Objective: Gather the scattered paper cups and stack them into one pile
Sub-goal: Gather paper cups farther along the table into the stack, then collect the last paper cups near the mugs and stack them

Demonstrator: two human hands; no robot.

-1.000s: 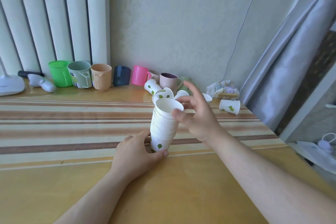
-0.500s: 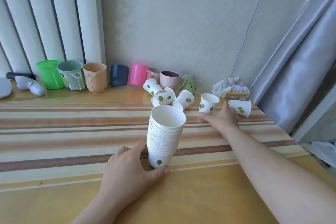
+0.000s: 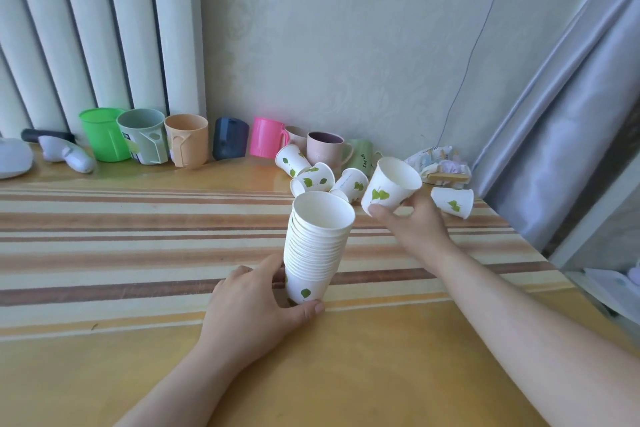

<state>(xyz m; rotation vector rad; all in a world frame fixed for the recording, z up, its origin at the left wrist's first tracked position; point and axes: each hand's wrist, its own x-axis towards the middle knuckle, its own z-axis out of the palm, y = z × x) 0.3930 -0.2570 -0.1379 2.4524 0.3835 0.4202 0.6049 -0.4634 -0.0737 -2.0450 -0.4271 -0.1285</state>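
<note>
Paper cups, stacked (image 3: 317,246) and loose (image 3: 391,189), were white with green leaf prints. The table (image 3: 138,236) was honey-yellow, crossed by cream and brown stripes. Along its far edge stood mugs in bright green (image 3: 102,139), grey-green (image 3: 143,135), peach (image 3: 187,139), navy (image 3: 230,137), hot pink (image 3: 266,137) and dusty pink with a purple interior (image 3: 327,151). The curtain (image 3: 561,114) at the right edge was silver-grey.

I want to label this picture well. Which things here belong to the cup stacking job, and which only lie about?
Belong to the job:
stack of paper cups, held by left hand
single paper cup, in right hand
loose paper cups near the wall
paper cup lying at the right

Only lying about:
row of plastic mugs
crumpled wrappers
white cable
</note>
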